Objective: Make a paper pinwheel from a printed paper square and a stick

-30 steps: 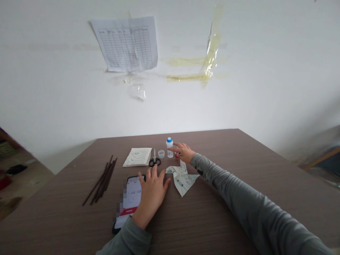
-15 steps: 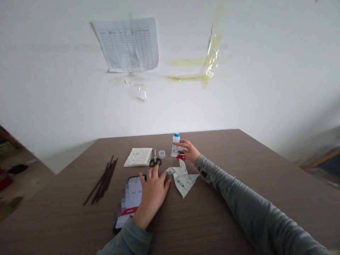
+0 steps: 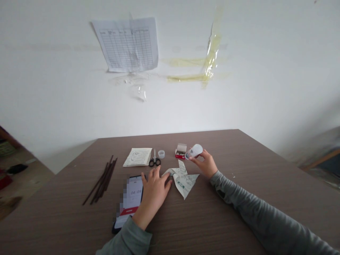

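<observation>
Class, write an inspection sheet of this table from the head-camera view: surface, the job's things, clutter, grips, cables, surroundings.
surface: brown wood-grain table, items lying on it
job's things: white plastic bottle, tilted; folded printed paper; open red box; small clear cap
clutter: black-handled scissors; printed paper sheet; bundle of dark sticks; phone showing 04:09
grips: right hand holds the bottle; left hand spread on the table, fingertips at the folded paper
cables: nothing seen
surroundings: white wall with ruled chart and yellowed tape
</observation>
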`<act>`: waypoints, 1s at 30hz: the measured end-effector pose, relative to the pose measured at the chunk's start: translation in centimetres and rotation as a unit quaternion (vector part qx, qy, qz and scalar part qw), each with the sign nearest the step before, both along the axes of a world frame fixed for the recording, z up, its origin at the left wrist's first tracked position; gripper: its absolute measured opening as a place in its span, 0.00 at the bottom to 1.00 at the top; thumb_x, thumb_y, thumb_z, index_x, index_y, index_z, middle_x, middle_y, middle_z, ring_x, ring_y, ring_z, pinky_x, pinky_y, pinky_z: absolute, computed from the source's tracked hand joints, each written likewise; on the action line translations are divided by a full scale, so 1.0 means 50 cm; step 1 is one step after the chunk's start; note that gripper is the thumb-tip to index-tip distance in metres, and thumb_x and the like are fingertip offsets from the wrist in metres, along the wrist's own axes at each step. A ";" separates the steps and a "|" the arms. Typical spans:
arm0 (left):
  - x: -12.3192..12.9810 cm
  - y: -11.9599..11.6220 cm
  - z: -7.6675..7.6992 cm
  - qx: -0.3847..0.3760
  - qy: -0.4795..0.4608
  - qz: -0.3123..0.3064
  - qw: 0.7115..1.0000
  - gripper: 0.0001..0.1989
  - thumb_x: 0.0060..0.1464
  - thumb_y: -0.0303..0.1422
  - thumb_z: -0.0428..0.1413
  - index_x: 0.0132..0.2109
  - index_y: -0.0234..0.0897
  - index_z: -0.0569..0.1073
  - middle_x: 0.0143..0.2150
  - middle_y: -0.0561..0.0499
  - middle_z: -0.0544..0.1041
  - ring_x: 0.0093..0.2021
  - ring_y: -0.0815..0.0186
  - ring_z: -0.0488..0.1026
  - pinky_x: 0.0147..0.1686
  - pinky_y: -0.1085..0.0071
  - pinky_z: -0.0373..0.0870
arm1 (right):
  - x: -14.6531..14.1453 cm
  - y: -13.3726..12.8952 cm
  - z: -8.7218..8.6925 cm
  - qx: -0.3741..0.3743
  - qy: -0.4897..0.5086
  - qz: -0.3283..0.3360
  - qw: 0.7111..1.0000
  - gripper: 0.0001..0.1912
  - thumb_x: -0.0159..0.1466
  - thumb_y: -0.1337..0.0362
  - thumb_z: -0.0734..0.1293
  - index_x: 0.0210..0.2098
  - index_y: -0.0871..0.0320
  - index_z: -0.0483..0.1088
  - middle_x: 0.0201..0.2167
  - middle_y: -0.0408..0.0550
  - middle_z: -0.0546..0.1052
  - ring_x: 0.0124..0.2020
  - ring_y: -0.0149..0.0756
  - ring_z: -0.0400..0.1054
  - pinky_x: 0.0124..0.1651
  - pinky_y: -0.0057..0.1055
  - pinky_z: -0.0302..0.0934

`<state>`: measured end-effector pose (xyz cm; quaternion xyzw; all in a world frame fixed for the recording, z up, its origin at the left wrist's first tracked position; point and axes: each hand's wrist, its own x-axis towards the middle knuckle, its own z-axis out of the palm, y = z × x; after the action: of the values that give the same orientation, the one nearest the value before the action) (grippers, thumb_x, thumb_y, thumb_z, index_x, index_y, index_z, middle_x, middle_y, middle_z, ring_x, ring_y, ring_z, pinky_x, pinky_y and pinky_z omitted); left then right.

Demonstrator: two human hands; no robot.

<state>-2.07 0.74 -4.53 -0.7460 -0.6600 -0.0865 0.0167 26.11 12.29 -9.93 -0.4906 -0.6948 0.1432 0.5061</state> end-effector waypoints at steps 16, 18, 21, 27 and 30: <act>0.000 0.006 -0.017 0.001 0.001 0.003 1.000 0.21 0.83 0.35 0.65 0.73 0.58 0.94 0.86 0.38 0.84 0.83 0.32 0.79 0.84 0.13 0.73 | -0.068 -0.053 0.024 -0.034 -0.182 0.065 0.981 0.14 0.75 0.53 0.86 0.37 0.46 0.84 0.46 0.52 0.91 0.65 0.64 0.84 0.95 0.85 0.50; 0.000 0.005 -0.016 -0.001 0.003 0.003 1.000 0.21 0.84 0.35 0.65 0.73 0.58 0.94 0.86 0.38 0.84 0.84 0.31 0.79 0.84 0.13 0.72 | -0.070 -0.056 0.025 -0.035 -0.200 0.072 0.977 0.15 0.76 0.55 0.86 0.35 0.45 0.82 0.46 0.52 0.91 0.66 0.65 0.84 0.96 0.85 0.49; 0.000 0.006 -0.018 0.005 0.001 0.003 1.000 0.21 0.83 0.34 0.66 0.72 0.58 0.94 0.85 0.37 0.84 0.83 0.30 0.80 0.83 0.12 0.73 | -0.069 -0.056 0.021 -0.034 -0.205 0.074 0.975 0.15 0.76 0.55 0.85 0.35 0.45 0.82 0.46 0.51 0.91 0.65 0.64 0.84 0.96 0.84 0.50; -0.004 0.009 -0.019 0.019 -0.008 0.003 1.000 0.19 0.81 0.35 0.67 0.69 0.60 0.96 0.83 0.40 0.87 0.80 0.29 0.81 0.82 0.13 0.74 | -0.058 -0.048 0.008 -0.018 -0.121 0.049 0.991 0.14 0.78 0.48 0.83 0.40 0.48 0.86 0.49 0.53 0.90 0.63 0.62 0.84 0.93 0.80 0.56; -0.003 0.008 -0.013 0.003 -0.008 -0.002 1.000 0.21 0.82 0.35 0.66 0.72 0.58 0.95 0.85 0.38 0.85 0.82 0.29 0.80 0.83 0.11 0.72 | -0.054 -0.047 0.008 -0.011 -0.107 0.051 0.993 0.13 0.78 0.48 0.83 0.42 0.48 0.87 0.50 0.54 0.91 0.65 0.63 0.84 0.93 0.79 0.57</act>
<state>-2.23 1.11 -5.17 -0.7467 -0.6582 -0.0949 0.0138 23.40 9.92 -9.55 -0.4723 -0.7673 0.1231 0.4160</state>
